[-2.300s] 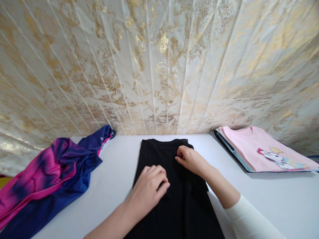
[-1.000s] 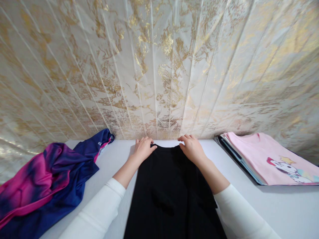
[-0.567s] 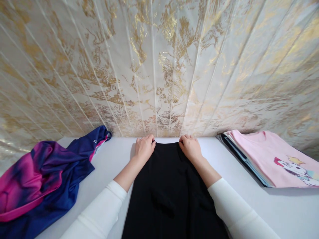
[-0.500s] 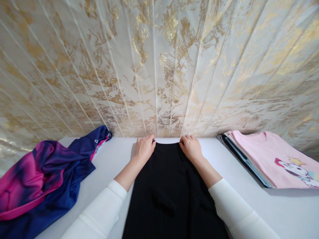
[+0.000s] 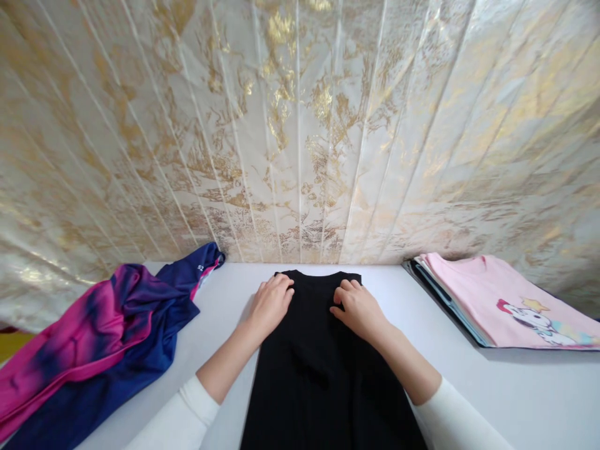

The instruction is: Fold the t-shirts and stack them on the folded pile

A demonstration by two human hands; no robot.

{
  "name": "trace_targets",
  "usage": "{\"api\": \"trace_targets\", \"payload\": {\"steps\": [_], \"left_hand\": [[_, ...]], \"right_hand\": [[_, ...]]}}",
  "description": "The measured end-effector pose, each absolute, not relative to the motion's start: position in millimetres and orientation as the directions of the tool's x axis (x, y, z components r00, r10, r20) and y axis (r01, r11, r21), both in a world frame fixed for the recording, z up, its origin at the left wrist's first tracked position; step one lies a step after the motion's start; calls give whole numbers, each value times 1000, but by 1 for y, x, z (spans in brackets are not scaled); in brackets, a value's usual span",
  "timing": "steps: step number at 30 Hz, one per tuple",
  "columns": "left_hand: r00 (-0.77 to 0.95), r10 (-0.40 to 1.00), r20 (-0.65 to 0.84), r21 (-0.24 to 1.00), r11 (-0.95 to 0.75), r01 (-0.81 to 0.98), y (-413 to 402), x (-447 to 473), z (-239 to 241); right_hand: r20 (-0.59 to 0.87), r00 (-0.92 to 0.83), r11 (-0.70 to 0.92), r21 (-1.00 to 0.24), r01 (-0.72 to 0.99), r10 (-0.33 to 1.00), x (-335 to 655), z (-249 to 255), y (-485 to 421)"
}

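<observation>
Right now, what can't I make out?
Head view:
Black garment: near end cut off by the bottom edge; parts near its collar hidden by the left hand and right hand.
Pink-and-blue garment: cut off by the left and bottom edges.
Folded garments: mostly covered by the pink shirt.

One left hand (image 5: 272,304) and one right hand (image 5: 360,307) were there, with two white sleeves (image 5: 182,415) and one gold-patterned backdrop (image 5: 300,125). One tabletop (image 5: 525,400) carried one black garment (image 5: 323,369), one pink-and-navy garment (image 5: 117,331) and one stack of folded clothes (image 5: 487,312). The stack had one pink shirt (image 5: 473,287) on top of several layers (image 5: 457,312), pressed too tightly to count.
</observation>
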State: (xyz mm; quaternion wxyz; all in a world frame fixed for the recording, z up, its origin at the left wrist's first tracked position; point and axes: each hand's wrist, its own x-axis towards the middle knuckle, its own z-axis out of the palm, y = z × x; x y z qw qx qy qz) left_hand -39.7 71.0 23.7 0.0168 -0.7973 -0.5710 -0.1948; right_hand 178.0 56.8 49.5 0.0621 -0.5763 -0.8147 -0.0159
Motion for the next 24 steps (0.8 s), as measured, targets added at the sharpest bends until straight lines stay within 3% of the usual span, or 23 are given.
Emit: {"api": "trace_targets", "payload": {"steps": [6,18,24], "left_hand": [[311,914,260,122,-350,929,46,-34,5],[326,910,258,158,-372,915,23,-8,37],[371,927,60,178,-375,910,-19,36,51]], "right_hand": [[126,-177,208,-303,930,976,182,50,48],[68,-148,162,-303,939,987,191,35,60],[49,-161,168,-321,932,986,193,36,60]]}}
